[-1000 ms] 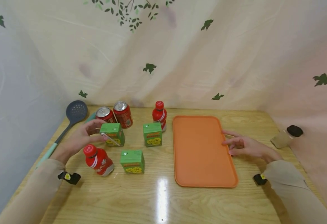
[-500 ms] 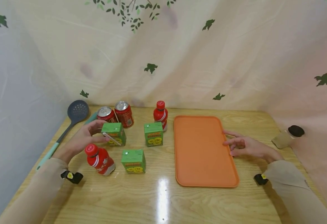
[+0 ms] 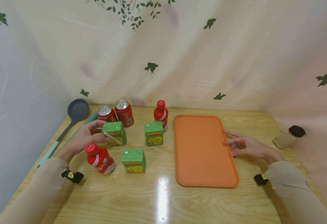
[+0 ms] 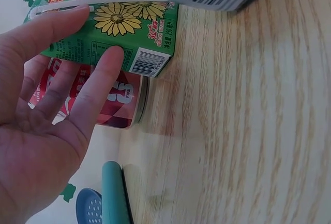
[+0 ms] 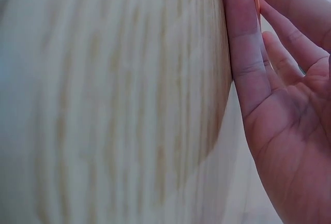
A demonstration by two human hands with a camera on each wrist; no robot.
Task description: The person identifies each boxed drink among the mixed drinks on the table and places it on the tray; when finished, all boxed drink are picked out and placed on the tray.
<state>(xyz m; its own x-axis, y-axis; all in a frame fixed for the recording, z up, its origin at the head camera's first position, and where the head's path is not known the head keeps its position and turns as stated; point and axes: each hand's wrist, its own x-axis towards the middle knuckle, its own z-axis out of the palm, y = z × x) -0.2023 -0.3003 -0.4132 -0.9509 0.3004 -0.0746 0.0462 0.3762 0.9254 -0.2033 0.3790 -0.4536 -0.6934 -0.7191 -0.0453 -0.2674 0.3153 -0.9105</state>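
Three green drink cartons with yellow flowers stand on the wooden table. At the left one (image 3: 114, 133), my left hand (image 3: 85, 137) has its thumb against the front, by a white straw, and other fingers reaching behind; their tips are hidden in the left wrist view. The second carton (image 3: 154, 133) is near the middle; the third (image 3: 134, 161) sits closer to me. My right hand (image 3: 247, 147) touches the right rim of a flat orange tray (image 3: 204, 152) with loosely bent fingers. The right wrist view shows this palm (image 5: 295, 110) and a sliver of orange.
A red bottle (image 3: 101, 159) leans in front of my left hand, and another red bottle (image 3: 161, 113) stands at the back. Two red cans (image 3: 124, 115) are behind the left carton. A slotted skimmer (image 3: 78, 110) lies far left. A black-lidded jar (image 3: 285, 138) is at the right.
The view shifts very slightly. Both hands stay in place, one at the left carton and one at the tray's rim; no object visibly moves on the table.
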